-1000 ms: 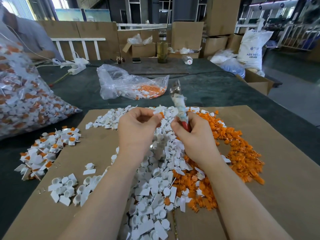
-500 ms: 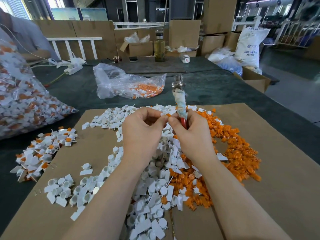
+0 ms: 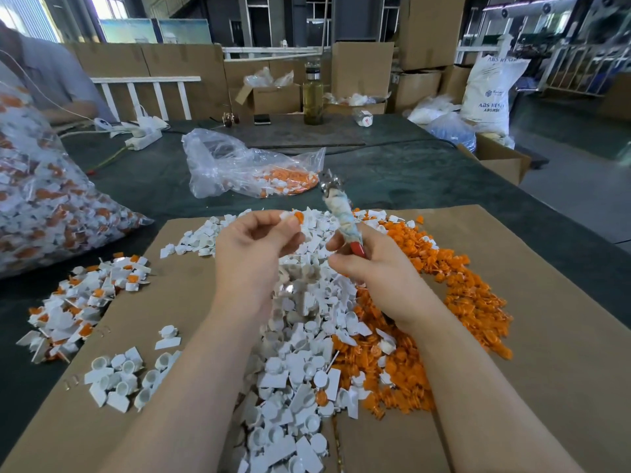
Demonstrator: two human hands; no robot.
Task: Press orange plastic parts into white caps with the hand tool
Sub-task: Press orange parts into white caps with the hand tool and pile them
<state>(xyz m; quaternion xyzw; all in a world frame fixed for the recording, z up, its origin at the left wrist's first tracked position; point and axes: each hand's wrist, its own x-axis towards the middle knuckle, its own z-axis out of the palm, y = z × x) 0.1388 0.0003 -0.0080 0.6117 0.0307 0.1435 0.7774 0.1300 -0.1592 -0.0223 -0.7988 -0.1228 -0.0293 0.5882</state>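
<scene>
Head view, looking down on a cardboard sheet (image 3: 546, 319) heaped with parts; the hands, pressed together half a second ago, now stand apart, which suggests one pressing is over and the assembled piece is being drawn clear; the left hand (image 3: 252, 254) pinches a white cap (image 3: 286, 216) at its fingertips, an orange part (image 3: 299, 217) showing at the cap's right edge, whether fully seated cannot be told; the right hand (image 3: 372, 268) is curled round the tool (image 3: 343, 220), which rises tilted from the fist, red handle low, wrapped shaft above, blurred metal head at the top; the cap lies just left of the shaft, near it but not touching; loose white caps (image 3: 300, 356) lie beneath and between the forearms, loose orange parts (image 3: 454, 288) to the right, finished caps (image 3: 82, 302) in a pile at the sheet's left edge; a clear bag (image 3: 239, 169) of parts rests beyond on the dark table (image 3: 409, 179).
</scene>
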